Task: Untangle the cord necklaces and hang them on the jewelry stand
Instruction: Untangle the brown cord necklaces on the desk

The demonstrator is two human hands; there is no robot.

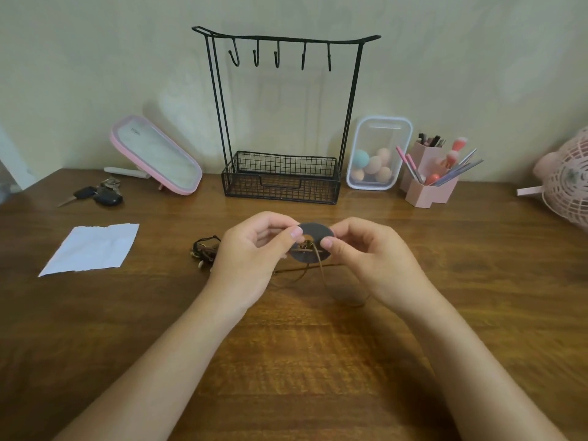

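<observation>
both hands, left hand [254,246] and right hand [366,249], pinch the grey disc pendant [313,241]; risk: tugging its brown cord [321,268] could tighten the nearby tangle [205,251].

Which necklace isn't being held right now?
The dark cord bundle on the table beside the left hand; that hand and the right hand pinch the other's grey disc pendant.

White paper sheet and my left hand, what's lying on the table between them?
In the head view, a tangled bundle of cord necklaces lies between the white paper sheet and the left hand, close beside the hand.
</observation>
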